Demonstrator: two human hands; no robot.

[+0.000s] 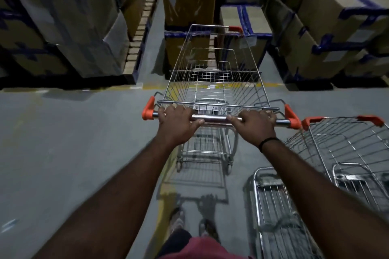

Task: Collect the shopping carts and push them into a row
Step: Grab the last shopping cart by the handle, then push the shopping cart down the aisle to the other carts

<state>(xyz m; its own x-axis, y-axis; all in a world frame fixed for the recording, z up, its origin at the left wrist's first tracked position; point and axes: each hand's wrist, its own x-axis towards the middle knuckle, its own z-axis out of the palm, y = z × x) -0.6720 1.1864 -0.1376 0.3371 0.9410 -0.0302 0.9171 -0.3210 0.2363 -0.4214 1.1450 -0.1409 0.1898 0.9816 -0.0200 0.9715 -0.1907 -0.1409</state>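
Observation:
A wire shopping cart [216, 73] with orange corner caps stands straight ahead of me, its basket empty. Its chrome handle bar [215, 117] runs across the middle of the view. My left hand [179, 121] is closed over the bar's left part and my right hand [255, 125], with a black band on the wrist, is closed over its right part. A second cart [345, 153] stands close at the right, its orange-capped front rim near the first cart's right handle end. Its lower frame reaches down to the bottom right.
Stacked cardboard boxes [63, 23] bound with blue straps rise on pallets at the left, ahead [189, 2] and at the right [341, 19]. A narrow aisle [153, 33] runs between the left and middle stacks. Grey floor with a faded yellow line [166, 200] lies underfoot.

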